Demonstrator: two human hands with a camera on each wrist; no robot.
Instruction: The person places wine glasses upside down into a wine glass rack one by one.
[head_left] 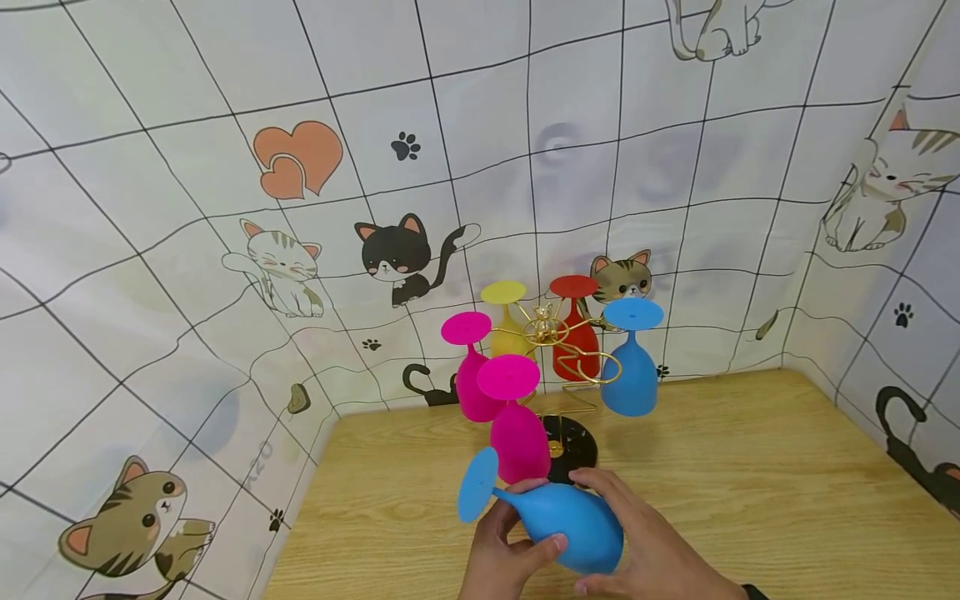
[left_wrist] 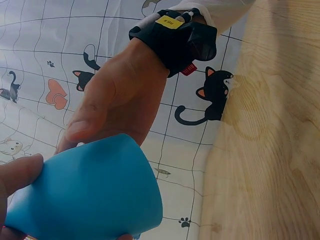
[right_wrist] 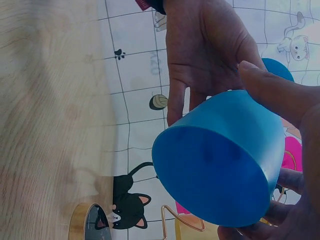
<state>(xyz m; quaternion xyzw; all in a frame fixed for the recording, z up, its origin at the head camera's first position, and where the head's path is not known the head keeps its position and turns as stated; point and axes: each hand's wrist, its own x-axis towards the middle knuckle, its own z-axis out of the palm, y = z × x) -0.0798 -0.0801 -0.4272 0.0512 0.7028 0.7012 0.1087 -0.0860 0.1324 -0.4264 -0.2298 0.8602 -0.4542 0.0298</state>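
Observation:
A blue plastic goblet [head_left: 566, 521] lies tilted on its side between both hands, foot to the left. My left hand [head_left: 506, 546] grips the bowl near the stem, thumb on its near side. My right hand [head_left: 645, 533] spans the bowl toward the rim, thumb and fingers on opposite sides. In the right wrist view the goblet's open mouth [right_wrist: 210, 175] faces the camera. Just beyond stands a gold wire rack [head_left: 546, 332] with goblets upside down on it: two pink ones [head_left: 519, 442], a yellow one [head_left: 504, 293], a red one [head_left: 576, 342] and another blue one [head_left: 630, 375].
The rack's round black base [head_left: 573, 446] rests on the wooden table [head_left: 750, 467], partly hidden by a pink goblet. A small gold bear [head_left: 545, 321] tops the rack. White cat-print sheeting [head_left: 525, 192] stands behind and at both sides.

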